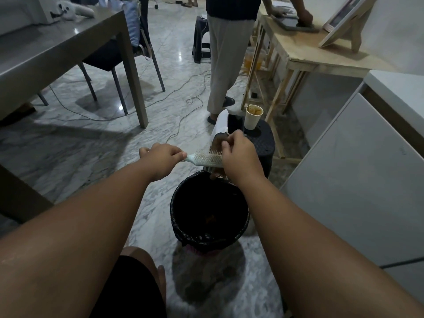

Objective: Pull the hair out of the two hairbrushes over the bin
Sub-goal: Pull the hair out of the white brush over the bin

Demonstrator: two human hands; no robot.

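A pale green-white hairbrush (205, 159) lies level in the air above the far rim of a bin with a black liner (243, 222). My left hand (161, 156) is closed around its handle. My right hand (237, 150) is at the brush head, fingers pinched on a dark brown clump of hair (218, 140) that rises out of the bristles. More brown hair hangs below the brush head by the bin's rim. A second hairbrush is not visible.
Behind the bin stands a dark stool (263, 143) with a paper cup (253, 117), a phone (235, 123) and a white object. A person (227, 53) stands by a wooden table (305, 51). A grey table (68, 49), chairs and cables (179, 90) lie left; a white cabinet (358, 180) right.
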